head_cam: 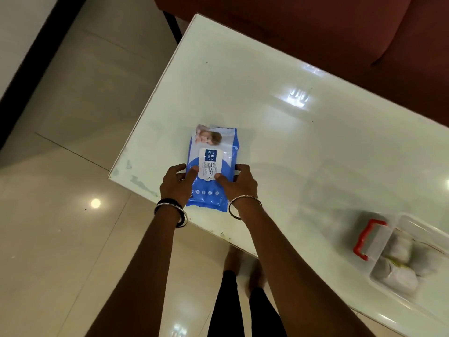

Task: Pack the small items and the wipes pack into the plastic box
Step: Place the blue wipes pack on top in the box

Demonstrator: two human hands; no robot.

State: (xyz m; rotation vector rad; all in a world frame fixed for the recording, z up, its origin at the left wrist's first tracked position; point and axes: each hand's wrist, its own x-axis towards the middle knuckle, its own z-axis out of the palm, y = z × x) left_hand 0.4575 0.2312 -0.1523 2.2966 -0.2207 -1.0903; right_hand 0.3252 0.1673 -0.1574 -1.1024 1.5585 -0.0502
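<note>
Holding blue wipes pack (212,166), both hands

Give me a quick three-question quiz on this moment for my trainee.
1. True or false: the wipes pack already lies inside the plastic box.
2. Which hands grip the pack? A) left hand only B) right hand only C) both
3. Fill in: the box's handle is coloured ____.

Key:
1. False; the pack is on the table, near its left corner, apart from the box.
2. C; one hand holds each side of the pack's near end.
3. Red.
</note>
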